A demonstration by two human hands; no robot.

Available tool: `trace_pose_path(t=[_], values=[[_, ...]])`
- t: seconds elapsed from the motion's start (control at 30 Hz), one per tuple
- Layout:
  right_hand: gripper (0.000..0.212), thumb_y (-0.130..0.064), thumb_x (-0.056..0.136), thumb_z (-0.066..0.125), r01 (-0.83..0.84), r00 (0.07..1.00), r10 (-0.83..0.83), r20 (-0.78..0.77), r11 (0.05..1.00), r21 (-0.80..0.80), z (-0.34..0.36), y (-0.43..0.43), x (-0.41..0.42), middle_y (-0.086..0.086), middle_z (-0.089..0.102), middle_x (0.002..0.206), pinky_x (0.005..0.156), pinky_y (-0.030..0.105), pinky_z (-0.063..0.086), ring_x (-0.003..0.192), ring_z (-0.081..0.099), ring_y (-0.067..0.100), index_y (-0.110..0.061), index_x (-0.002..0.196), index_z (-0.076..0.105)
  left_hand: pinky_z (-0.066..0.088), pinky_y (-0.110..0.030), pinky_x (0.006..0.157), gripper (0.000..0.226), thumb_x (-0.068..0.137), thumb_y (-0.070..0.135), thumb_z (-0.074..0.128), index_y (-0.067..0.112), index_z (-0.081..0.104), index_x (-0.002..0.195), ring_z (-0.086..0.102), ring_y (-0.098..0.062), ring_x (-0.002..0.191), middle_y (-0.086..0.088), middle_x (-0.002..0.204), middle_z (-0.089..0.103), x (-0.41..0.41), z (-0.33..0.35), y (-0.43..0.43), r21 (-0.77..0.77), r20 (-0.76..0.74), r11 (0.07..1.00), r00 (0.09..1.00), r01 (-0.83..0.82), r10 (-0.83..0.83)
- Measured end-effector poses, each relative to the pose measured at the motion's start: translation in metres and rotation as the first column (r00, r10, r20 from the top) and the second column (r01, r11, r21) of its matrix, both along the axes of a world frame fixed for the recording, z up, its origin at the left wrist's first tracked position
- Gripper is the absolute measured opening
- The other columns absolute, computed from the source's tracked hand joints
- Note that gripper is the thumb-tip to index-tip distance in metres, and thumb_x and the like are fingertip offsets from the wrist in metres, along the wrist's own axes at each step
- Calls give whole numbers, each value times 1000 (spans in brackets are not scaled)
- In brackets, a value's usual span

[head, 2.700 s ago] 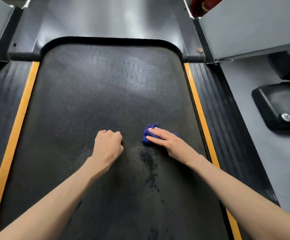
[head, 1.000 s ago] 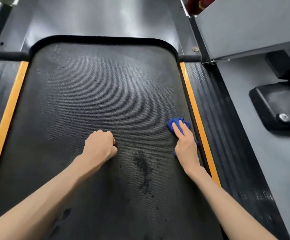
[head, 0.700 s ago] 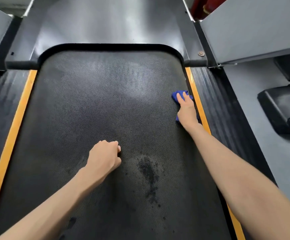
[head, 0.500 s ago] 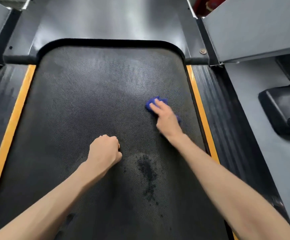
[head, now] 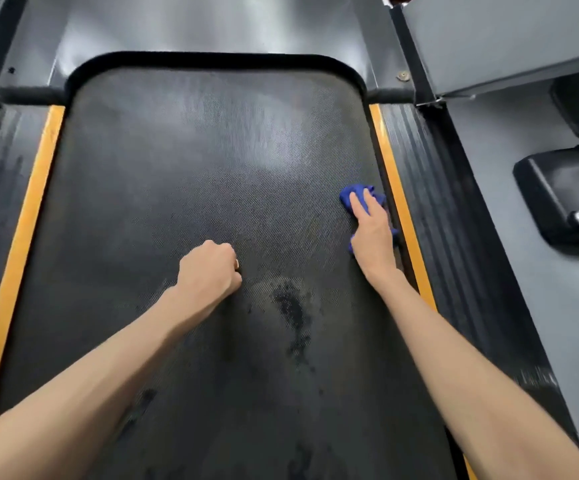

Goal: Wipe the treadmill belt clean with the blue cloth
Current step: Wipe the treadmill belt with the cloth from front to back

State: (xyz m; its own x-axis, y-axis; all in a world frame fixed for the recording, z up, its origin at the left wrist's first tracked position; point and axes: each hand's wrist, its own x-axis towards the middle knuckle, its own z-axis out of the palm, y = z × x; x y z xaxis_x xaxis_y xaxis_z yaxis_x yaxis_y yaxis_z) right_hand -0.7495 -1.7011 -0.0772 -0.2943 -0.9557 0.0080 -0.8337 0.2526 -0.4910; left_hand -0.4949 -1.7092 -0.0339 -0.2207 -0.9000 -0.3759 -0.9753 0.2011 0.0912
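Just right of the right hand [head: 373, 233], the black textured treadmill belt [head: 194, 168] ends at an orange edge strip [head: 390, 174]; open belt spreads left and ahead. The hand's flat, straight fingers [head: 356, 206] press the crumpled blue cloth [head: 360, 192], stretched lengthwise along the belt. Well to its left, the left hand [head: 208, 271] rests as an empty clenched fist beside a dark speckled stain [head: 290, 303].
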Motion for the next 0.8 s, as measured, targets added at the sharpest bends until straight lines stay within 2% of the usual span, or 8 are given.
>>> trace_pose_path(t=[0.17,0.23,0.37,0.47,0.57,0.67,0.73,0.8], values=[[62,15,84,45,50,999,-50,14,998,42,5,86,13,7,28,151,113,27,19,140,21,21,-9,141,36,48,-40,78,28,87,15,46,10,69,102,59,-40,95,-17,100,65,6,-7,13,-94,-72,996,997,12,-19],[63,13,84,46,34,999,-35,10,994,104,11,111,14,5,26,152,111,27,22,139,23,20,-11,141,36,50,-42,78,32,85,10,41,4,70,98,61,-39,92,-20,95,68,7,-8,18,-177,-107,980,988,95,-115],[63,13,85,41,-2,1000,-1,14,978,208,17,127,4,5,21,154,109,25,21,139,25,23,-12,142,34,49,-43,92,35,64,-2,58,3,73,95,64,-33,102,-15,112,67,5,-8,33,-248,-132,917,927,313,-352],[58,10,89,39,13,998,-5,-61,990,138,9,103,7,11,20,153,111,28,19,141,22,25,-8,143,32,36,-42,103,41,69,1,59,12,71,107,58,-24,115,-4,121,65,2,-6,50,-179,-140,918,914,354,-380],[49,-1,94,42,71,993,-67,-93,997,42,-6,84,15,13,24,152,112,35,21,141,21,27,-8,142,33,18,-35,115,55,79,9,50,26,52,132,35,-11,136,11,146,39,8,-10,52,-65,-98,940,936,334,-339],[54,10,84,45,130,989,-133,-63,990,-46,-18,86,33,19,33,147,112,31,19,137,30,32,-2,136,42,22,-36,112,54,71,2,53,19,63,121,45,-13,130,4,137,51,18,-16,46,-118,-193,942,923,315,-333],[57,14,75,48,-34,999,31,-30,995,-99,-25,103,68,20,41,142,111,32,20,132,38,34,-1,130,49,35,-41,104,45,62,-4,55,12,74,100,62,-20,111,-4,115,68,24,-21,43,-226,-230,932,914,284,-334],[55,8,75,48,-346,938,346,-22,932,-111,-30,124,104,15,43,141,108,36,28,130,41,32,-5,129,52,44,-42,93,41,58,0,49,12,76,86,69,-24,90,-4,96,73,31,-23,42,-287,-226,926,922,245,-314]])
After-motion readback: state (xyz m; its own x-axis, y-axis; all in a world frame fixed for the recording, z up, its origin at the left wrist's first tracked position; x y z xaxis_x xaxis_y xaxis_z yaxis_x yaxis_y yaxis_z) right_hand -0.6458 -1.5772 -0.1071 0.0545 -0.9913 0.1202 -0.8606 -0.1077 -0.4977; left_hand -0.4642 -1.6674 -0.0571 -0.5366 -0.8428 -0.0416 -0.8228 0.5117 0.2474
